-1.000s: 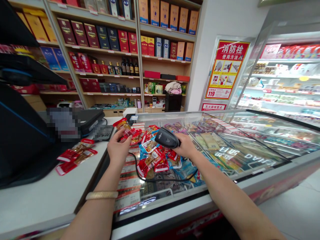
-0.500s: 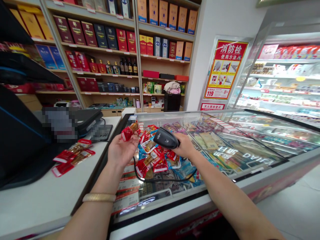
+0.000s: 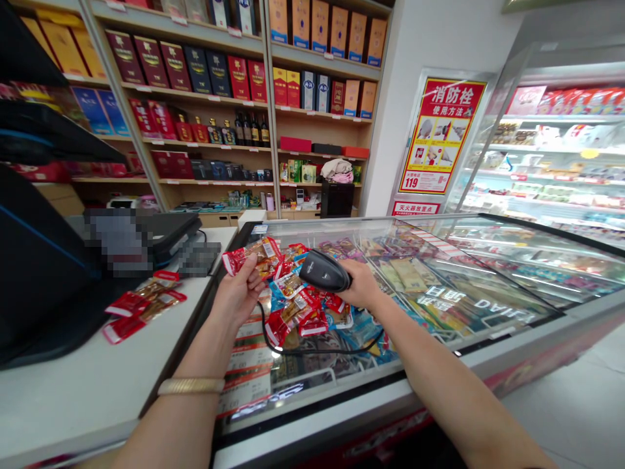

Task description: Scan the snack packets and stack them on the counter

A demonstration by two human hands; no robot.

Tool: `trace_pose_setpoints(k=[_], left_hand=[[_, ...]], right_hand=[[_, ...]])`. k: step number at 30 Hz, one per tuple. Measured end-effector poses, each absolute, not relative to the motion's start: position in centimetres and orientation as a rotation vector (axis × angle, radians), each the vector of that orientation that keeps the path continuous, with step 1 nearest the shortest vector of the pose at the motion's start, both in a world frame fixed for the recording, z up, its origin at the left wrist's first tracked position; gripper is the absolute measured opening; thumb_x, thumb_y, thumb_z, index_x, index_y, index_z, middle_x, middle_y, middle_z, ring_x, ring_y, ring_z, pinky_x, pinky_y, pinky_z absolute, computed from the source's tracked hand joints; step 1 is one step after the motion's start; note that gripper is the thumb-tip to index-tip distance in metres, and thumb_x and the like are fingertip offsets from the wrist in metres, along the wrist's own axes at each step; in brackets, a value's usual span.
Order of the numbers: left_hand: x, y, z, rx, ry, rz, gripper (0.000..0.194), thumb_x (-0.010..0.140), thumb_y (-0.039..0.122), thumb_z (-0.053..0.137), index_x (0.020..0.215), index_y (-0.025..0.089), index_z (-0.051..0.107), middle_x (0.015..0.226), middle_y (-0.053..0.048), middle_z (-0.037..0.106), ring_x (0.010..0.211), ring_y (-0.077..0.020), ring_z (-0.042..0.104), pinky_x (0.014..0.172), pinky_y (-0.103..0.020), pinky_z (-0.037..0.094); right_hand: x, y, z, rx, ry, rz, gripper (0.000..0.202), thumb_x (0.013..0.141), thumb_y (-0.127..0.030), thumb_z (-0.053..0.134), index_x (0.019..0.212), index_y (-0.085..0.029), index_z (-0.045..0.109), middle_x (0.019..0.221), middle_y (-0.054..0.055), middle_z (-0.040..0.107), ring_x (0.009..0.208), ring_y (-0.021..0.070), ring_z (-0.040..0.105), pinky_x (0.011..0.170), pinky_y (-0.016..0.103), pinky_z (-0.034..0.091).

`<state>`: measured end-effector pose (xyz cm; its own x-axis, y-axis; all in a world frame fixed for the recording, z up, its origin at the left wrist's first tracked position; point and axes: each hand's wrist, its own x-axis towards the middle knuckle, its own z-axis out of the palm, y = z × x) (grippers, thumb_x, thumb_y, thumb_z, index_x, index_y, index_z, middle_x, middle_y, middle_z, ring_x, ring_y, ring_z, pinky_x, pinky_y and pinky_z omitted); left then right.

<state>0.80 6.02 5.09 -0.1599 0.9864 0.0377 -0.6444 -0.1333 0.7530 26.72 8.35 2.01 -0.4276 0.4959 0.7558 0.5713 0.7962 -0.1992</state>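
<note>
A red snack packet (image 3: 263, 249) with a barcode label is pinched in my left hand (image 3: 240, 290), just above the freezer's near left corner. My right hand (image 3: 361, 284) is wrapped round a black handheld scanner (image 3: 324, 271), whose head points left toward the packet. Beneath and beside the scanner, a pile of red and blue snack packets (image 3: 297, 312) lies on the glass lid. The scanner's black cable (image 3: 317, 352) loops across the glass below the pile. Several red packets (image 3: 139, 306) rest on the white counter to the left.
The glass-topped freezer (image 3: 390, 384) extends to the right. On the left, a black monitor and stand (image 3: 39, 260) rise from the white counter (image 3: 122, 384). Shelves of boxes and bottles (image 3: 209, 143) stand behind, with a lit display cooler (image 3: 561, 150) at the right.
The packet in my left hand has turned and spread out flatter, so its barcode label now shows. My left fingers have curled in. My right hand and the scanner have hardly moved.
</note>
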Motion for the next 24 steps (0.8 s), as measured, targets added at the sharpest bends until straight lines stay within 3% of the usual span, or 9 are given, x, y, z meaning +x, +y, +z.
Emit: trace_pose_setpoints(k=[4,12,24], left_hand=[[0.49,6.12,4.76,0.748,0.805,1.618,0.046,0.055,0.021,0.087,0.061,0.018,0.042,0.043,0.013,0.029,0.038,-0.0013,0.024,0.035,-0.014,0.025],[0.96,5.71,5.21,0.818,0.939,1.567,0.050,0.043,0.022,0.090,0.058,0.017,0.042,0.044,0.012,0.034,0.037,0.0006,0.023,0.034,-0.016,0.018],[0.66,5.87,4.77,0.830,0.940,1.551,0.048,0.046,0.019,0.088,0.058,0.018,0.041,0.046,0.012,0.033,0.037,0.0000,0.024,0.035,-0.017,0.018]], right_hand=[[26.75,8.17,2.21,-0.749,-2.150,-0.071,0.023,0.076,-0.034,0.067,0.094,-0.020,0.064,0.089,0.008,0.071,0.082,0.0230,0.066,0.075,0.033,0.052],[26.56,7.82,2.61,-0.726,-2.188,-0.085,0.026,0.073,-0.032,0.068,0.095,-0.019,0.066,0.085,0.007,0.071,0.079,0.0219,0.066,0.073,0.031,0.051],[26.61,7.93,2.58,-0.776,-2.236,-0.085,0.021,0.072,-0.029,0.066,0.091,-0.021,0.063,0.083,0.006,0.070,0.077,0.0222,0.066,0.071,0.030,0.049]])
